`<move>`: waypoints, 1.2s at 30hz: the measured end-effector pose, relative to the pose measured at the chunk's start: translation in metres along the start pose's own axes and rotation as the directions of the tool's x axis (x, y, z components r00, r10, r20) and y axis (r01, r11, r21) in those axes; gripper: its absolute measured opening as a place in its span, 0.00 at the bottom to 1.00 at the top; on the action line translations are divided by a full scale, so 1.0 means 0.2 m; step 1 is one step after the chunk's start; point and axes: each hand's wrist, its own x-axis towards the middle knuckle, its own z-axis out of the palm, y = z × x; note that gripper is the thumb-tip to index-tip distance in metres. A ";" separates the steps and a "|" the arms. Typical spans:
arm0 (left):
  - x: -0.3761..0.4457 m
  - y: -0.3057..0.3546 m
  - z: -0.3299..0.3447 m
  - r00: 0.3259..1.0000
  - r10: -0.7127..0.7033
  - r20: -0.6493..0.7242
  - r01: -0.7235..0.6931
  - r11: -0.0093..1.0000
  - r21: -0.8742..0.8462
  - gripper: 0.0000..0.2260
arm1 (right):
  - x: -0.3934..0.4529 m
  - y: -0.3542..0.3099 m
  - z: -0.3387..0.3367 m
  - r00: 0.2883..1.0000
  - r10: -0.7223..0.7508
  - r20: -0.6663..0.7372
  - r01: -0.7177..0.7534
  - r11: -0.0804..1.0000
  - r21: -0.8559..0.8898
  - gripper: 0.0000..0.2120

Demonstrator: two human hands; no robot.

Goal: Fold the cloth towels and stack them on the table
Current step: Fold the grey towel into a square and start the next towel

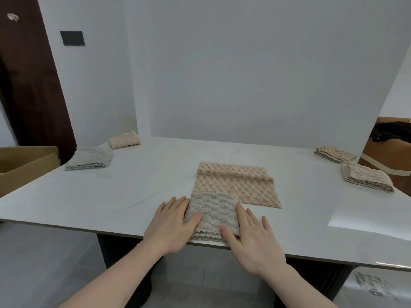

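White worktop point(133, 192) is carrying towels | grey towel point(213, 215) is lying folded at near edge, overlapping beige towel point(235, 185) | left hand point(171, 225), right hand point(251, 238) are pressing its sides, fingers open and flat | soft, light, limp: lift by both side edges.

There is a single view, from a wide-angle camera worn on the person's head, looking forward and down across the glossy white stone-topped table point(133, 192) toward a plain white wall panel point(255, 70). It sits close above the table's near edge, so both bare forearms enter from the bottom of the frame. The wide lens bends the edges: a dark brown wooden door point(29, 81) leans at the left.
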 end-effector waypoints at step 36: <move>-0.03 0.56 -0.94 0.731 -0.369 0.574 0.681 0.337 -0.650 0.10 | 0.04 -0.35 -1.16 0.744 0.421 0.518 -0.667 0.428 0.610 0.05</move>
